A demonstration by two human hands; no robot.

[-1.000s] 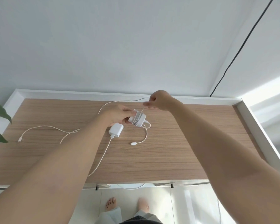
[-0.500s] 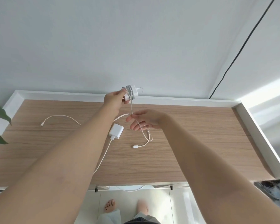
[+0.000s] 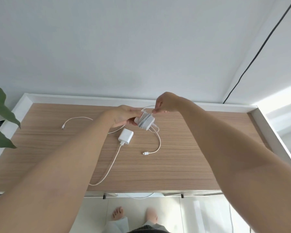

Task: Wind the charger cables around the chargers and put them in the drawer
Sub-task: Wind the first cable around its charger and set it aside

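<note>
Winding in progress: left hand [image 3: 123,116] grips charger [image 3: 145,121] as a spool; right hand [image 3: 165,103] pinches cable [image 3: 158,140], keeping tension. Second charger [image 3: 126,136] lies unwound on table [image 3: 191,165].

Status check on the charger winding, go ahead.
Left hand holds wound charger. Right hand pinches its cable. Second charger unwound on table. Nothing blocking.
</note>
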